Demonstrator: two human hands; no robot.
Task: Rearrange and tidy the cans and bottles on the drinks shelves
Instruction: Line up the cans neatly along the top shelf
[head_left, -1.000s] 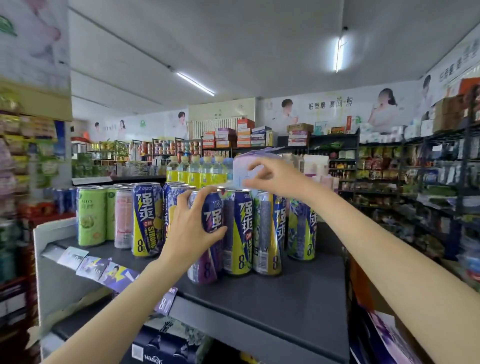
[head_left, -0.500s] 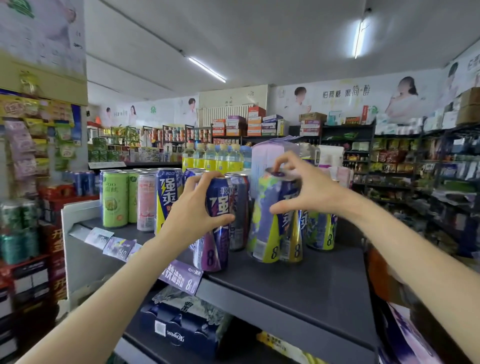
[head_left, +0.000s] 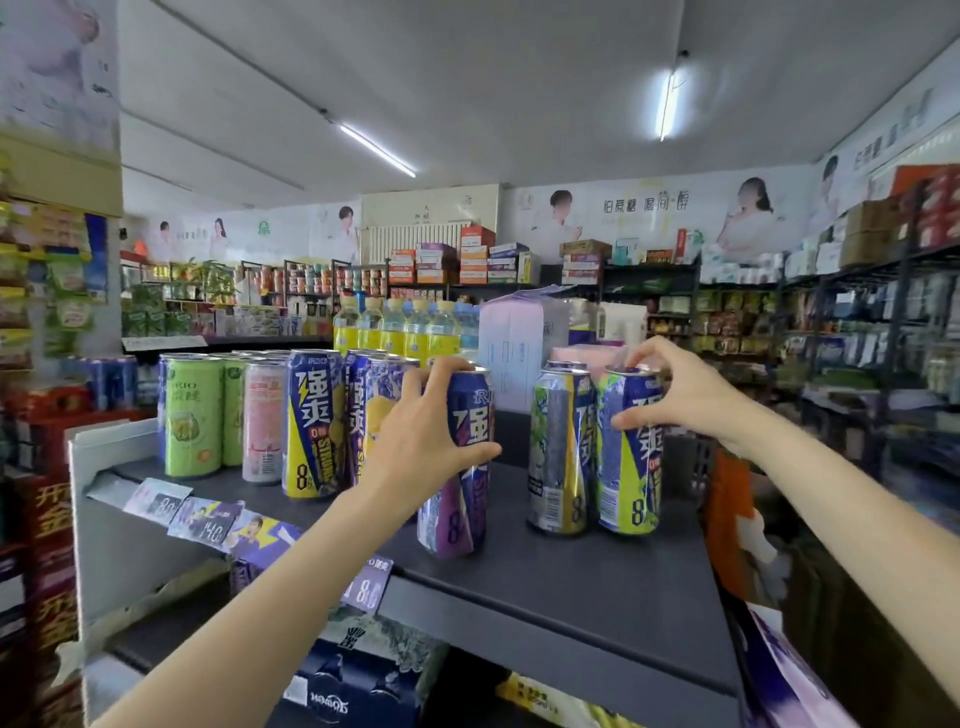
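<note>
left hand (head_left: 422, 451): wrapped around the upper half of the purple can (head_left: 457, 467), thumb across its front, fingers over the top rim; a firm grasp.
purple can: stands near the front of the dark shelf (head_left: 561, 587), leaning a little to the left; whether its base sits flat cannot be told.
right hand (head_left: 675, 395): grasping the green-yellow can (head_left: 629, 457) from the right, fingertips on its top rim and thumb pressed on its side.
green-yellow can: upright on the shelf, at the right end of the cans, touching or just beside the silver-green can (head_left: 558, 452) on its left.
gap: a bare stretch of shelf lies between the purple can and the silver-green can.
left group: a blue-and-yellow can (head_left: 311, 426), a pink can (head_left: 262, 421) and green cans (head_left: 192, 415) stand upright in rows at the left of the shelf, close together.
behind: yellow-labelled bottles (head_left: 400, 327) and a pale lilac carton (head_left: 511, 338) stand further back.
shelf edge: price tags (head_left: 208, 522) hang tilted along the front at the left.
below: a dark blue multipack (head_left: 353, 686) sits on the lower shelf.
</note>
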